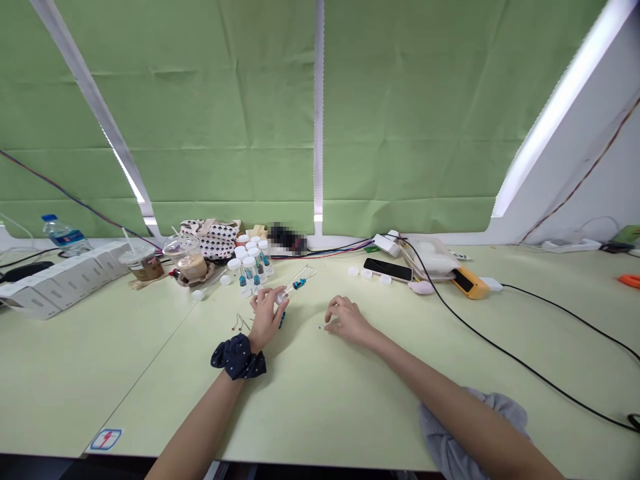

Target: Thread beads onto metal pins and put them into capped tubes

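My left hand (266,315), with a dark polka-dot scrunchie (237,357) on the wrist, is closed around a clear plastic tube (293,288) that points up and to the right with something blue inside. My right hand (345,320) rests on the pale green table (320,400), its fingers pinched on a very small thin thing (320,326) at the fingertips that I cannot make out. Just beyond the left hand stands a cluster of several clear vials with white caps (250,263). A few thin pins (240,325) lie left of the left hand.
Loose white caps (367,273), a phone (387,269), a yellow device (470,283) and a black cable (525,363) lie to the right. Drink cups (145,263), white boxes (60,283) and a water bottle (63,235) stand at the left. Green blinds hang behind.
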A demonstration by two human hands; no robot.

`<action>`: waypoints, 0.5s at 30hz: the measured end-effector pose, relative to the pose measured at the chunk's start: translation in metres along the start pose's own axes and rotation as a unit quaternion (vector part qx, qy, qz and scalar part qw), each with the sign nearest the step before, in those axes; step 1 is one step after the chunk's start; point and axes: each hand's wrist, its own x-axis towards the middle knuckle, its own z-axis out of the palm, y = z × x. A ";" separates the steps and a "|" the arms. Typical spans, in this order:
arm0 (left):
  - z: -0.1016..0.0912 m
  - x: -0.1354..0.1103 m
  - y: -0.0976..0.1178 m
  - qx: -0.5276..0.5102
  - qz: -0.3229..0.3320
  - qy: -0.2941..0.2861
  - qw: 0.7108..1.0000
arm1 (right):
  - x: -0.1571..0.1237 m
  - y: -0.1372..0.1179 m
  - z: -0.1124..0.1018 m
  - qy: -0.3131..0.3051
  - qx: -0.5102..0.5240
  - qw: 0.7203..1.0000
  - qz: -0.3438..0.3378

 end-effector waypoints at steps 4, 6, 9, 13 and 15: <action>0.000 0.000 -0.004 0.003 -0.006 -0.011 1.000 | -0.003 0.004 0.018 -0.031 -0.135 0.990 0.015; 0.000 0.000 -0.003 0.003 -0.004 -0.020 1.000 | -0.002 0.004 0.023 -0.036 -0.163 0.986 0.015; 0.001 -0.001 -0.002 0.004 0.002 -0.035 0.999 | -0.001 0.002 0.024 -0.050 -0.210 0.976 0.012; 0.003 -0.001 -0.004 0.010 0.015 -0.062 0.998 | 0.003 -0.001 0.005 0.001 -0.222 0.973 0.058; 0.004 -0.001 -0.004 0.015 0.021 -0.073 0.997 | 0.006 -0.001 -0.014 0.055 -0.201 0.976 0.065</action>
